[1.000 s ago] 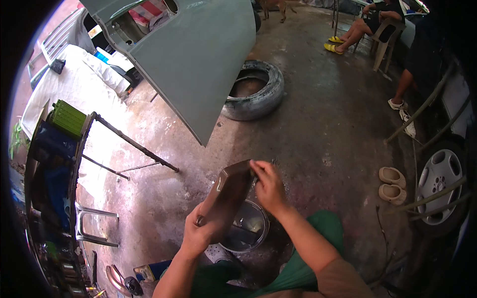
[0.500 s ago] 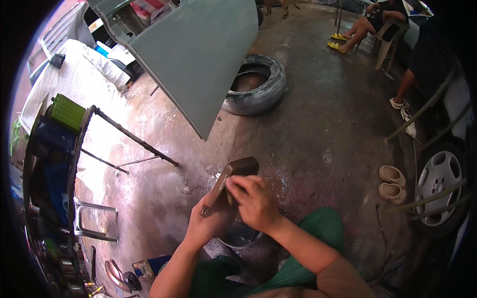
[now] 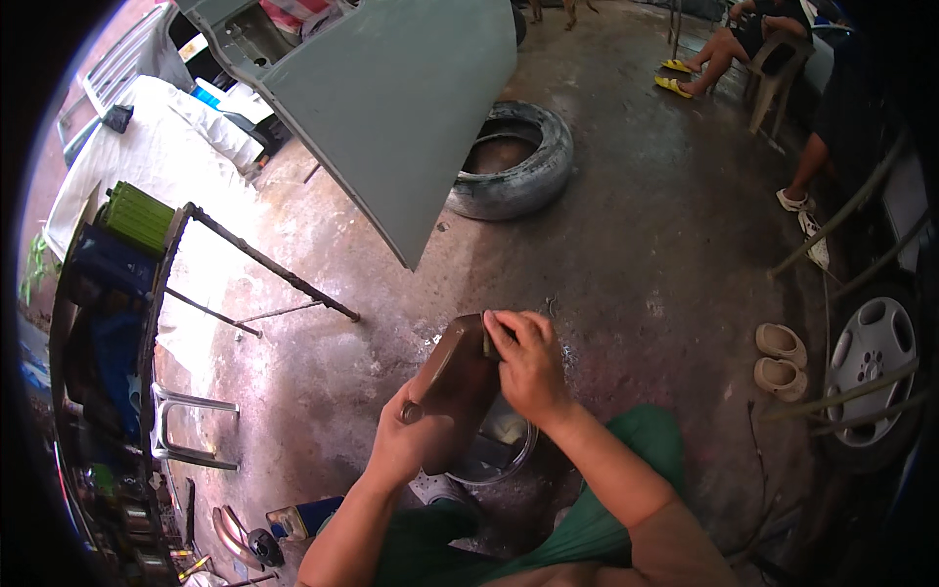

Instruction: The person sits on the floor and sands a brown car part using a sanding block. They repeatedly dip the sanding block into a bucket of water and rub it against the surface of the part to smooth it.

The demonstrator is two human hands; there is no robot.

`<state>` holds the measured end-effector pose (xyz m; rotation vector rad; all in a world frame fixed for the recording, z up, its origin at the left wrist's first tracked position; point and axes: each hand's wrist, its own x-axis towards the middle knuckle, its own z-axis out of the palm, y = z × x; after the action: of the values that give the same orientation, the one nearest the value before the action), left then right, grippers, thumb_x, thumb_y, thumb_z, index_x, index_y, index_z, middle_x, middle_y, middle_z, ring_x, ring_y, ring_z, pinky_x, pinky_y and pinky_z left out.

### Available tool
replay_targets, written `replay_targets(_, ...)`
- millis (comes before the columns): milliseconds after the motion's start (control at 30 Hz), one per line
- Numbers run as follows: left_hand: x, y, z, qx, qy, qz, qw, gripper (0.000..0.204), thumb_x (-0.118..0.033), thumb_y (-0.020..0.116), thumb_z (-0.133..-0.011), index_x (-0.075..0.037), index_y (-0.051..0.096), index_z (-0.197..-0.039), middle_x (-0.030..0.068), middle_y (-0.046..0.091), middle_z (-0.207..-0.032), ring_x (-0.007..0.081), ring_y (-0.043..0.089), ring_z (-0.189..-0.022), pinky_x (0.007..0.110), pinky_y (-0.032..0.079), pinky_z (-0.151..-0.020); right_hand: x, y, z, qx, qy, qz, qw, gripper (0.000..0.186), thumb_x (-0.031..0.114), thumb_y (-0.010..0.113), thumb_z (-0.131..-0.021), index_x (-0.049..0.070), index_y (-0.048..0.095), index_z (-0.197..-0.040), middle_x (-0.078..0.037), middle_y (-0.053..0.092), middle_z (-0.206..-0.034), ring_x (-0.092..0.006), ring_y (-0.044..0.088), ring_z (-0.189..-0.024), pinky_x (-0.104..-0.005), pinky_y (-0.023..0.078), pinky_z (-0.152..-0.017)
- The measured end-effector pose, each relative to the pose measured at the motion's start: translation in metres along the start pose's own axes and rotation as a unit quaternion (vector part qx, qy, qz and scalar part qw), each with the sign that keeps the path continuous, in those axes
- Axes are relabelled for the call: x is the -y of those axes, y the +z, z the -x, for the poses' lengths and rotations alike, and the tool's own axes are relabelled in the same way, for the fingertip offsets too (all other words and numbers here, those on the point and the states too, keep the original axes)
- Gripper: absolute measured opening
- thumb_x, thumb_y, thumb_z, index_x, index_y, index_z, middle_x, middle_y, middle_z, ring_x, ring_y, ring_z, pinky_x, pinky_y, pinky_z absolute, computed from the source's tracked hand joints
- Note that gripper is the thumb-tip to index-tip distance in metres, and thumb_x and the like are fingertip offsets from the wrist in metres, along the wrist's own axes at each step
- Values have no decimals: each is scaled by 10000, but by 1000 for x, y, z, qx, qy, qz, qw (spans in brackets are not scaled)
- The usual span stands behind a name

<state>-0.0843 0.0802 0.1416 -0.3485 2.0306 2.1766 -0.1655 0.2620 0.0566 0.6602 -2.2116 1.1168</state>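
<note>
Your right hand [image 3: 536, 370] is now reaching the far right corner of the glossy brown, box-shaped piece with rounded edges [image 3: 456, 386], having shifted from its left long edge half a second ago. Your right thumb and fingers are closing in a pinch on what is looking like a small, thin, dull olive pad [image 3: 488, 342], which is meeting that corner; its material is staying unclear. Your left hand [image 3: 403, 435] is wrapping the near left side of the piece, thumb lying on its surface, and is holding it tilted in the air, far end raised.

As for progress, the piece is already being held up and the pad is apparently being worked along its edges, so the work is seeming partway through. Nothing is marking which faces are done; the side turned away is hiding, so what is remaining you cannot be told.

Just below the piece, a round, clear-sided container [image 3: 534, 450] is standing on the floor, holding dark and pale contents. Your green trousers [image 3: 653, 445] are showing to its right. Farther off, a worn grey-black tyre [image 3: 550, 181] is lying beyond, partly behind a flat grey panel [image 3: 391, 112].
</note>
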Motion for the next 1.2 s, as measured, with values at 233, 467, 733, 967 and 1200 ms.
replay_targets(233,7,0,-8,19,-46,33,998,523,-9,634,-853,4,547,-1369,39,650,-1177,127,608,-1054,293,489,-937,10,8,3,6,-31,-69,997,508,-51,563,-811,35,649,-1304,-96,611,-1224,-309,576,-1107,-431,467,-955)
replay_targets(467,27,-7,-7,67,-5,69,995,478,-317,583,-1041,-18,514,-1407,39,616,-1241,128,558,-1134,283,452,-974,8,-6,-2,6,-23,-26,999,582,-69,558,-839,16,547,-1415,-171,542,-1446,-376,527,-1301,-486,392,-1112)
replay_targets(733,-6,-4,-18,4,102,16,995,532,-351,445,-1084,-14,419,-1495,114,541,-1350,185,511,-1206,322,408,-1017,84,30,-4,10,7,-250,968,555,189,445,-1051,-57,331,-1536,-235,257,-1636,-385,209,-1534,-499,150,-1243)
replay_targets(967,-11,-3,-25,-22,96,-30,995,484,-352,510,-1050,18,549,-1360,124,663,-1181,187,589,-1104,345,460,-957,80,33,-33,22,-13,-226,974,726,506,121,-1089,-9,230,-1589,-214,187,-1665,-342,137,-1556,-431,84,-1256)
replay_targets(1200,9,-9,-22,-2,92,-215,972,575,-492,513,-1019,9,593,-1289,278,690,-1087,421,662,-1061,447,488,-906,38,40,-65,68,140,-289,944,797,564,73,-1071,-22,282,-1570,-176,165,-1680,-316,121,-1561,-416,58,-1258)
